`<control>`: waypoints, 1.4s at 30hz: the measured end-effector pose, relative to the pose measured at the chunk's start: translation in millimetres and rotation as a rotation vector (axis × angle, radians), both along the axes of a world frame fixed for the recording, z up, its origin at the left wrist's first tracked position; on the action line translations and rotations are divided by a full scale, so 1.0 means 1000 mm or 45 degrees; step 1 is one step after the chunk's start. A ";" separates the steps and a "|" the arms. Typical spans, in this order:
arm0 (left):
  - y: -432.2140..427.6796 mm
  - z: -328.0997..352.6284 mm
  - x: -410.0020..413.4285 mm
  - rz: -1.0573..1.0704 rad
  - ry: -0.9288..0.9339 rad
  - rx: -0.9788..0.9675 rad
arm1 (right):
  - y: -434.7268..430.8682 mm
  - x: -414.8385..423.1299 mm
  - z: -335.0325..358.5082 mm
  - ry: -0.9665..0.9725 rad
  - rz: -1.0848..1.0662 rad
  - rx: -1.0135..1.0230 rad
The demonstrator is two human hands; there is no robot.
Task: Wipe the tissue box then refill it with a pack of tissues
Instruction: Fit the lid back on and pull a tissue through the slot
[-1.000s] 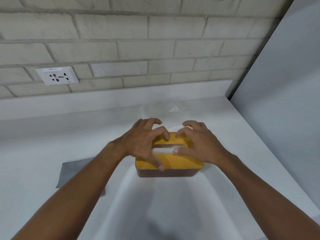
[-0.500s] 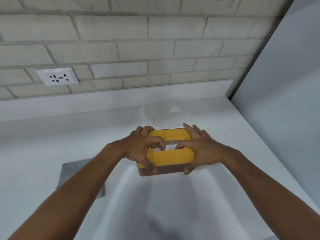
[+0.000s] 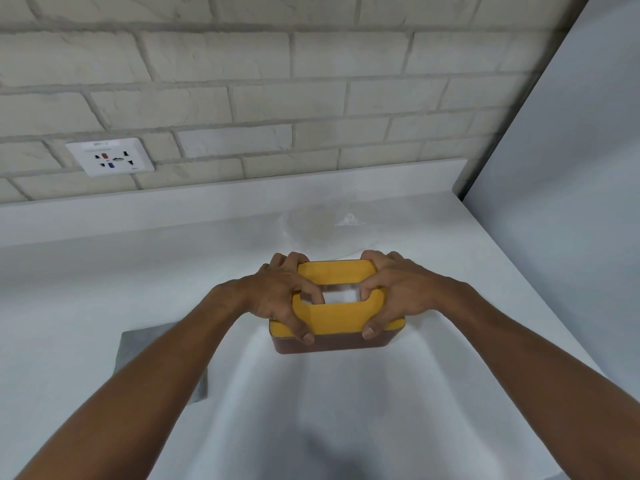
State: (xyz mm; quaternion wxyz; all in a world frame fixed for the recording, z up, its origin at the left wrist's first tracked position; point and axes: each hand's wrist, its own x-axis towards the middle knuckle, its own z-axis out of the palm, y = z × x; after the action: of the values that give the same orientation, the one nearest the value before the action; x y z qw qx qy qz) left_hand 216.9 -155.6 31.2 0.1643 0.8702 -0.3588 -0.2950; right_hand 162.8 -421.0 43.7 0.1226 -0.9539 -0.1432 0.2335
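The tissue box (image 3: 337, 341) has a dark brown body and a yellow lid (image 3: 341, 318) with an oblong slot. White tissue (image 3: 341, 296) shows through the slot. The box sits on the white counter (image 3: 104, 289) at the middle of the view. My left hand (image 3: 280, 299) grips the lid's left end, thumb on the front edge and a finger in the slot. My right hand (image 3: 394, 296) grips the right end the same way. The lid's near edge looks tilted up off the body.
A grey cloth (image 3: 138, 351) lies flat on the counter to the left, partly under my left forearm. A crumpled clear plastic wrapper (image 3: 325, 226) lies behind the box. A wall socket (image 3: 110, 156) sits on the brick wall. A grey panel (image 3: 571, 202) bounds the right side.
Both hands shifted from resting over the lid's top to gripping its two ends. The lid's near edge has come up, and the slot with tissue now shows more openly.
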 end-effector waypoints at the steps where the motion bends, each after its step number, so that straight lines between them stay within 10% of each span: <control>1: -0.001 0.000 0.001 -0.007 -0.004 0.005 | 0.000 0.001 0.000 -0.002 0.001 -0.009; 22: 0.020 -0.025 -0.007 0.139 -0.148 -0.151 | -0.033 -0.009 -0.017 0.182 -0.264 0.473; 42: 0.030 -0.037 0.002 -0.064 -0.510 0.123 | -0.023 -0.005 -0.002 0.192 -0.144 -0.070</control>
State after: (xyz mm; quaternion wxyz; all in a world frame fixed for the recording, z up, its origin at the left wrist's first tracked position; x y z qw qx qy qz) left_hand 219.3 -125.9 -5.4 0.0402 0.9092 -0.3913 -0.1369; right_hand 157.8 -444.3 42.1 0.1199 -0.9431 -0.0732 0.3014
